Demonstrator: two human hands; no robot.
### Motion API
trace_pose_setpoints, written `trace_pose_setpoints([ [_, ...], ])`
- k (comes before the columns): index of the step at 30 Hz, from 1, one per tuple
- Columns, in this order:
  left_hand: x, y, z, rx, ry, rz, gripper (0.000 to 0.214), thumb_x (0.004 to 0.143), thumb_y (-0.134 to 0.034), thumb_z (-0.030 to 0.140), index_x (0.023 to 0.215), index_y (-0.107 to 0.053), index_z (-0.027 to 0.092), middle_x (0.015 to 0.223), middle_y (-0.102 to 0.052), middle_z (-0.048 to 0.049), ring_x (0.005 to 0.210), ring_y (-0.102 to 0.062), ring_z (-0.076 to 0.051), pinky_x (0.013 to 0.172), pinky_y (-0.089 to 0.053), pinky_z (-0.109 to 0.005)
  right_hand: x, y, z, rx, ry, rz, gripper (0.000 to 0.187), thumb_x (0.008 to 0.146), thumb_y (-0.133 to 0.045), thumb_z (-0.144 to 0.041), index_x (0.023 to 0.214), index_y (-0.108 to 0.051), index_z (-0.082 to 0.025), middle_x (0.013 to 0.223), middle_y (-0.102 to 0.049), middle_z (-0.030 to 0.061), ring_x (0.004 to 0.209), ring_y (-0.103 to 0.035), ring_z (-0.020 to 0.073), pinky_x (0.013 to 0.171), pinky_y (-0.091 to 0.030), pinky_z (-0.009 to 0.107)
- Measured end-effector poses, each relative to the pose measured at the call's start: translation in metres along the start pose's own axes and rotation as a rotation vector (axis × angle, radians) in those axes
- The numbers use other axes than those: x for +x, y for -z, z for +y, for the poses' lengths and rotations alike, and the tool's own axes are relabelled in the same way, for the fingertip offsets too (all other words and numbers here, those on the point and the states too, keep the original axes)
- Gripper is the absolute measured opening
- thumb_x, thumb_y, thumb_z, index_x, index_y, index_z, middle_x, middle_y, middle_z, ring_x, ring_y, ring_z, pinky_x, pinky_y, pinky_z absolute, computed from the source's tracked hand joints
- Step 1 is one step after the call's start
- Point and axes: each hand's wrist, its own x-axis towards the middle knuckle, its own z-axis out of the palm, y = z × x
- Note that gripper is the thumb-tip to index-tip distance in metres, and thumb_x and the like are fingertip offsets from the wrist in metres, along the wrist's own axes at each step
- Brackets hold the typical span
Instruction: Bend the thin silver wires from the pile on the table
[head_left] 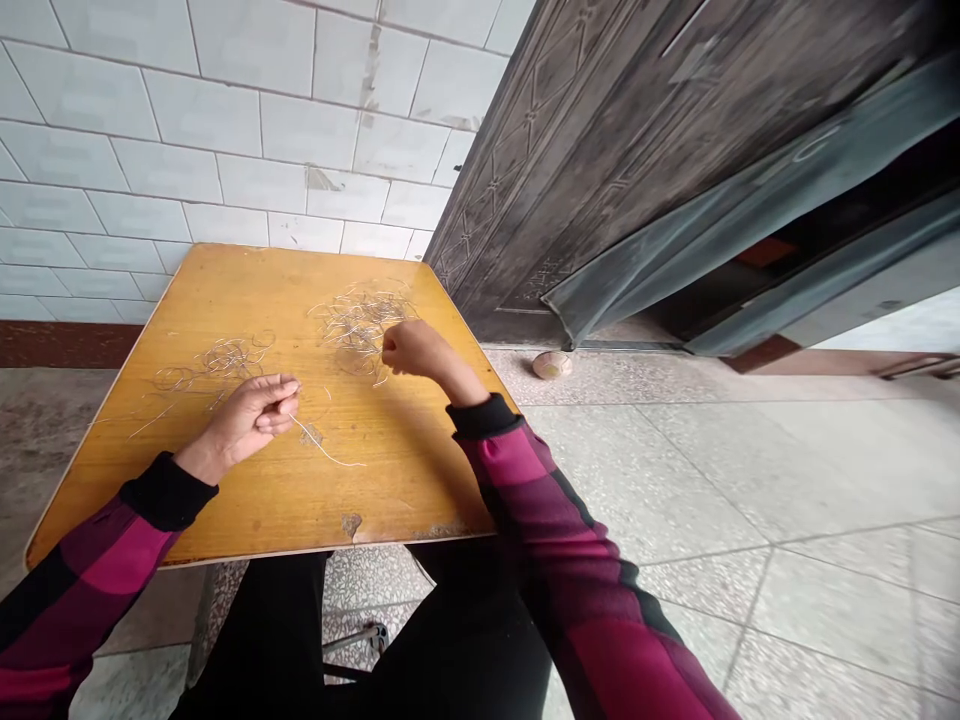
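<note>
My left hand (251, 415) is closed in a pinch on a thin pale wire (324, 452), whose loose end curves down to the right above the table (255, 515). Beyond it, near the table's left side, lies a small loose heap of bent wires (225, 358). My right hand (416, 350) is at the near right edge of a larger tangled heap of thin wires (364, 315). Its fingers are curled closed with the back of the hand toward me, so whatever they may hold is hidden.
White wall tiles (232, 120) rise behind the table. A dark carved wooden door (525, 190) stands at the right, with a grey-green curtain (675, 230) in the opening. A round stone-like object (552, 365) sits on the floor by the doorway. My legs are under the table's front edge.
</note>
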Motion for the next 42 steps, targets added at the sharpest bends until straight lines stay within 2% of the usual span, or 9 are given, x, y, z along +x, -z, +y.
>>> trace_pose_setpoints([
  [3,0.001,-0.001,-0.005,0.002,0.018,-0.004,0.023,0.066,-0.078,0.017,0.066,-0.056,0.011,0.051,-0.051,0.0054,0.033,-0.028,0.002,0.034,-0.023,-0.010,0.020,0.006,0.002,0.185,-0.060,0.060,0.011,0.074,-0.060,-0.009,0.065,-0.067,-0.012,0.060,-0.066,0.0070,0.069,-0.061,0.0169,0.063,-0.042,0.026],
  [6,0.002,-0.001,-0.007,0.005,0.022,-0.010,0.022,0.068,-0.077,0.017,0.067,-0.056,0.011,0.052,-0.051,0.0052,0.033,-0.027,0.002,0.035,-0.023,-0.010,0.010,-0.005,-0.005,0.306,0.019,0.111,0.017,0.085,-0.057,-0.019,0.091,-0.069,-0.009,0.081,-0.072,0.0106,0.081,-0.064,0.0174,0.067,-0.045,0.025],
  [9,0.003,0.000,-0.008,0.028,0.007,-0.020,0.020,0.070,-0.076,0.019,0.068,-0.058,0.011,0.054,-0.052,0.0046,0.034,-0.027,0.002,0.036,-0.023,-0.010,-0.019,-0.032,-0.022,0.531,0.162,-0.033,0.029,0.092,-0.054,-0.036,0.105,-0.067,-0.015,0.094,-0.073,0.0072,0.069,-0.065,0.0100,0.058,-0.048,0.019],
  [11,0.004,0.000,-0.008,0.049,-0.011,-0.019,0.020,0.070,-0.077,0.020,0.068,-0.059,0.010,0.055,-0.052,0.0042,0.035,-0.028,0.002,0.036,-0.023,-0.010,-0.037,-0.052,-0.035,1.109,0.236,-0.263,0.034,0.090,-0.056,-0.043,0.104,-0.066,-0.014,0.101,-0.073,0.0096,0.062,-0.063,0.0072,0.050,-0.047,0.018],
  [16,0.003,-0.002,-0.008,0.129,-0.039,-0.008,0.022,0.067,-0.079,0.024,0.068,-0.062,0.011,0.054,-0.053,0.0033,0.038,-0.030,0.000,0.036,-0.021,-0.012,-0.048,-0.078,-0.046,1.708,0.167,-0.504,0.031,0.073,-0.078,-0.040,0.088,-0.069,-0.014,0.068,-0.070,-0.0002,0.051,-0.058,0.0042,0.045,-0.045,0.012],
  [23,0.001,-0.002,-0.009,0.332,-0.126,-0.047,0.023,0.069,-0.077,0.030,0.061,-0.064,0.013,0.057,-0.060,-0.0015,0.053,-0.049,-0.009,0.053,-0.038,-0.021,-0.048,-0.075,-0.037,1.740,0.113,-0.508,0.015,0.079,-0.073,-0.029,0.080,-0.069,-0.014,0.060,-0.066,-0.0020,0.048,-0.056,0.0039,0.044,-0.043,0.012],
  [30,0.004,0.002,-0.016,0.098,-0.043,-0.061,0.025,0.070,-0.081,0.029,0.064,-0.061,0.013,0.057,-0.056,0.0010,0.054,-0.051,-0.009,0.057,-0.042,-0.022,-0.050,-0.074,-0.034,1.643,0.232,-0.433,0.016,0.082,-0.070,-0.030,0.092,-0.071,-0.017,0.079,-0.072,0.0020,0.064,-0.060,0.0070,0.055,-0.045,0.017],
  [38,0.007,-0.004,-0.034,0.057,0.111,-0.121,0.024,0.072,-0.080,0.030,0.073,-0.064,0.013,0.061,-0.057,0.0011,0.050,-0.046,-0.005,0.049,-0.034,-0.016,-0.053,-0.071,-0.040,1.273,0.532,0.070,0.023,0.079,-0.074,-0.037,0.098,-0.072,-0.024,0.100,-0.068,0.0035,0.088,-0.061,0.0135,0.077,-0.050,0.028],
  [42,0.005,-0.008,-0.039,0.195,0.135,-0.138,0.022,0.073,-0.080,0.031,0.076,-0.067,0.013,0.068,-0.064,-0.0022,0.052,-0.047,-0.006,0.051,-0.035,-0.019,-0.055,-0.069,-0.040,1.183,0.608,-0.042,0.026,0.085,-0.067,-0.045,0.088,-0.074,-0.020,0.081,-0.067,0.0027,0.069,-0.059,0.0114,0.068,-0.050,0.027],
])
